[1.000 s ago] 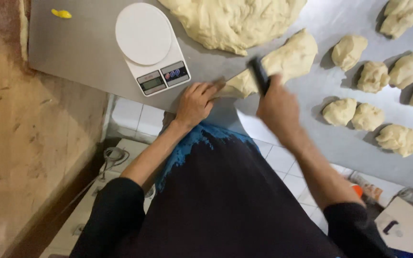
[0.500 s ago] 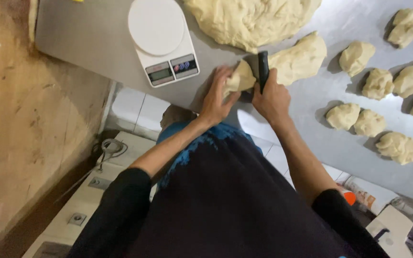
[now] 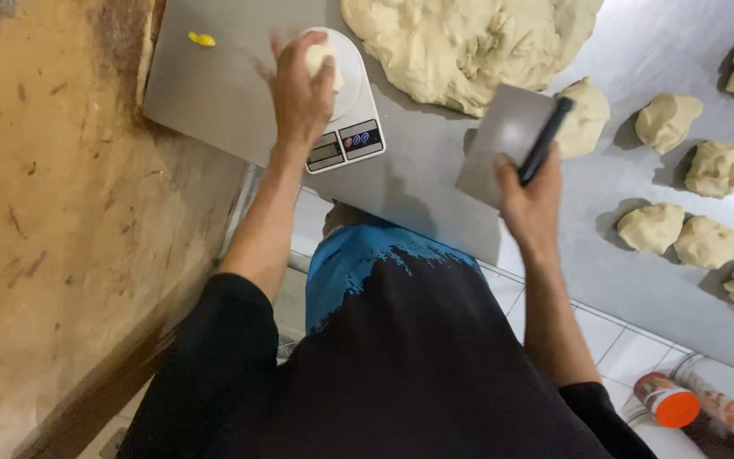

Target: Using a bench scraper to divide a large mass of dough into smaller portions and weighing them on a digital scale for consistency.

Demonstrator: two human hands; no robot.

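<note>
Brushed steel table (image 3: 214, 93), matt grey, smooth, faintly reflective toward upper right of frame. White plastic kitchen scale (image 3: 346, 119), glossy, under the left hand (image 3: 299, 89). Soft dough piece (image 3: 320, 59) in that hand, pale and matt. Large dough mass (image 3: 469, 42) at top centre, rough, lumpy, dull cream. Thin metal scraper blade (image 3: 503, 140), satin grey, with black plastic handle, in the right hand (image 3: 533, 200). Rough plastered wall (image 3: 53, 212) at left, mottled brown. Glazed white floor tiles (image 3: 630, 340) at lower right, shiny.

Left hand (image 3: 301, 93) reaches far, fingers curled in a grasp, forearm extended. Right hand (image 3: 530, 200) nearer, fingers gripped closed, wrist straight.
</note>
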